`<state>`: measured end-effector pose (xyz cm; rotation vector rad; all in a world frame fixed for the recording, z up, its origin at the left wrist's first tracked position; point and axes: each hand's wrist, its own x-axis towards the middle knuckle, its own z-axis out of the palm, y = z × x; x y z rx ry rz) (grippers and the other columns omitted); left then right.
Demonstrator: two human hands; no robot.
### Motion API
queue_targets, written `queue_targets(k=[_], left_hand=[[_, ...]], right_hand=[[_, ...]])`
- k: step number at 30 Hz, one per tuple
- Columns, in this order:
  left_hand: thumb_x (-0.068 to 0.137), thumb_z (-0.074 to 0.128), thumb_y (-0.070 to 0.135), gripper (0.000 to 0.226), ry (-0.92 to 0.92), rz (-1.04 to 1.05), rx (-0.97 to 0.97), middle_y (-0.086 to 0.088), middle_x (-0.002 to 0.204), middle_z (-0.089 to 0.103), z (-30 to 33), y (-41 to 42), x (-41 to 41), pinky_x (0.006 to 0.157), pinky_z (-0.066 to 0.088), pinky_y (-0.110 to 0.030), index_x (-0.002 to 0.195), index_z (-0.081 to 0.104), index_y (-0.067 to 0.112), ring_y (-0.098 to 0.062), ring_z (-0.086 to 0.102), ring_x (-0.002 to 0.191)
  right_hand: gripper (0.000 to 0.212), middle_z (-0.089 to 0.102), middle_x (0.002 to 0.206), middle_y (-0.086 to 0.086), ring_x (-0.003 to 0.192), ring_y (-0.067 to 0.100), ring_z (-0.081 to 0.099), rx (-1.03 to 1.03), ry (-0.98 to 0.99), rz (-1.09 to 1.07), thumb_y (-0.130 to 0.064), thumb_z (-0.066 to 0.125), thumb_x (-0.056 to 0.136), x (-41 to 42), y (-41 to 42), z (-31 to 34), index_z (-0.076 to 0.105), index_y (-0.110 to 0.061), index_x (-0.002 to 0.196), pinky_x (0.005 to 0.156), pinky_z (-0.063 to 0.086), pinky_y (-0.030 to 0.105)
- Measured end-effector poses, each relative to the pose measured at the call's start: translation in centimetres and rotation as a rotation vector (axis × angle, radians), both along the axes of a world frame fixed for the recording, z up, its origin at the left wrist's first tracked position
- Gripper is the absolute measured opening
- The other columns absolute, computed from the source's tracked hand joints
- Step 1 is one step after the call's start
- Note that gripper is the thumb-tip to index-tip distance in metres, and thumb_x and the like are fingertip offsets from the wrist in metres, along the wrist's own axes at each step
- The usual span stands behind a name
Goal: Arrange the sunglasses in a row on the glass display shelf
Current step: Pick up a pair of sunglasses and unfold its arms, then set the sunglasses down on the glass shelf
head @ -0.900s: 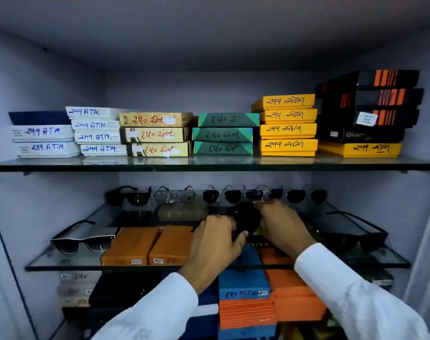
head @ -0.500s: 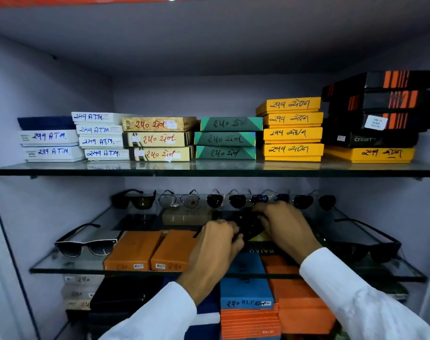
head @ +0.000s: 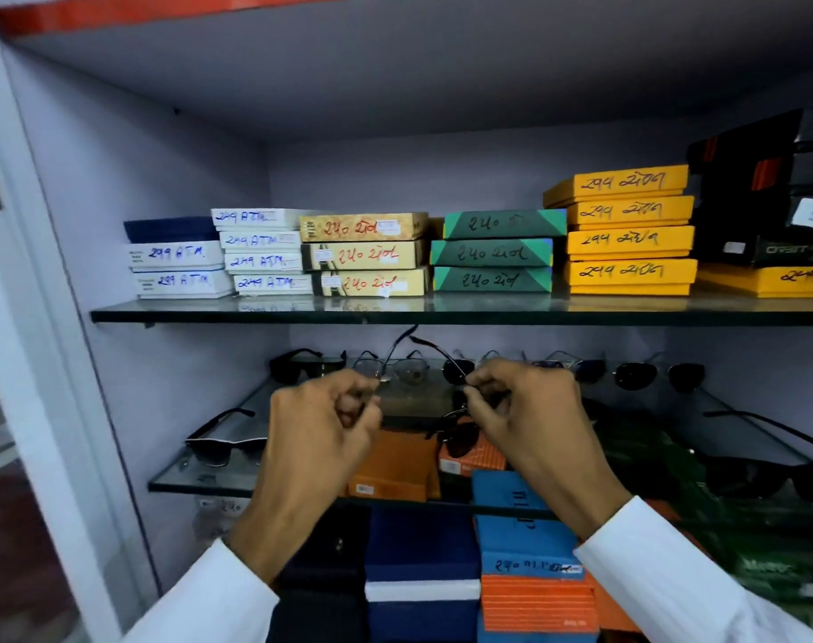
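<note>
Both hands raised in front of the glass display shelf (head: 200,475), each pinched shut on a thin dark-lensed pair of sunglasses with wire temples (head: 457,438). Left hand (head: 323,426) closed on the tip of one temple, right hand (head: 525,410) closed at the frame's other side, near a lens. Dark lens hanging just below and between the two grips; temples rising above the knuckles and crossing up toward the underside of the upper glass shelf (head: 256,313). Long axis of the frame roughly left to right, from one grip to the other, though blurred in the middle.

Beyond the grips, straight ahead and slightly higher: the back row of sunglasses (head: 636,375) along the rear wall. Orange flat boxes (head: 395,466) directly beneath. Right hand nearer the row's dark pairs. Probably temples to unfold first, then forward to a gap, none clearly visible here.
</note>
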<state>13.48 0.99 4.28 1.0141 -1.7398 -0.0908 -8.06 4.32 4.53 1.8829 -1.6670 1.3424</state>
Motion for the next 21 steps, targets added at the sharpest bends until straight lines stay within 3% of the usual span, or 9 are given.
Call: queue_targets(k=[8, 10, 12, 16, 21], left_hand=[[0.078, 0.08, 0.015, 0.008, -0.111, 0.102, 0.25, 0.008, 0.049, 0.065, 1.6, -4.1, 5.4, 0.051, 0.045, -0.003, 0.077, 0.079, 0.023, 0.005, 0.06, 0.047], [0.077, 0.081, 0.023, 0.006, -0.193, 0.134, 0.314, 0.013, 0.051, 0.065, 1.7, -5.3, 5.9, 0.062, 0.058, -0.021, 0.074, 0.079, 0.027, 0.002, 0.063, 0.053], [0.077, 0.081, 0.026, 0.008, -0.269, 0.135, 0.364, 0.021, 0.054, 0.063, 1.9, -6.2, 6.1, 0.07, 0.06, -0.03, 0.071, 0.079, 0.03, -0.002, 0.065, 0.062], [0.077, 0.083, 0.026, 0.007, -0.378, 0.096, 0.424, 0.025, 0.063, 0.058, 1.9, -7.7, 6.3, 0.068, 0.054, -0.028, 0.072, 0.08, 0.029, -0.007, 0.065, 0.075], [0.077, 0.081, 0.023, 0.004, -0.447, 0.103, 0.427, 0.018, 0.072, 0.067, 1.1, -8.9, 6.4, 0.078, 0.059, -0.034, 0.077, 0.083, 0.027, -0.01, 0.068, 0.083]], right_hand=[[0.005, 0.074, 0.069, -0.001, 0.066, 0.014, 0.07, 0.221, -0.047, -0.008, -0.02, 0.074, 0.075, 4.9, -4.1, 0.3, 0.078, -0.022, 0.079, 0.067, 0.063, 0.03], [0.006, 0.075, 0.074, 0.003, 0.069, 0.018, 0.071, 0.264, -0.024, -0.032, -0.016, 0.075, 0.073, 5.5, -5.4, 0.3, 0.078, -0.021, 0.075, 0.065, 0.062, 0.029], [0.009, 0.074, 0.081, 0.006, 0.072, 0.022, 0.071, 0.322, -0.021, -0.055, -0.012, 0.076, 0.073, 5.8, -6.5, 0.1, 0.078, -0.021, 0.074, 0.066, 0.063, 0.032], [0.005, 0.073, 0.088, 0.009, 0.079, 0.025, 0.072, 0.398, -0.005, -0.076, -0.016, 0.078, 0.074, 6.0, -7.7, -0.5, 0.078, -0.02, 0.072, 0.074, 0.065, 0.041], [0.004, 0.075, 0.086, 0.004, 0.08, 0.021, 0.072, 0.444, 0.008, -0.089, -0.016, 0.079, 0.076, 6.3, -8.1, -1.2, 0.079, -0.016, 0.08, 0.076, 0.064, 0.039]])
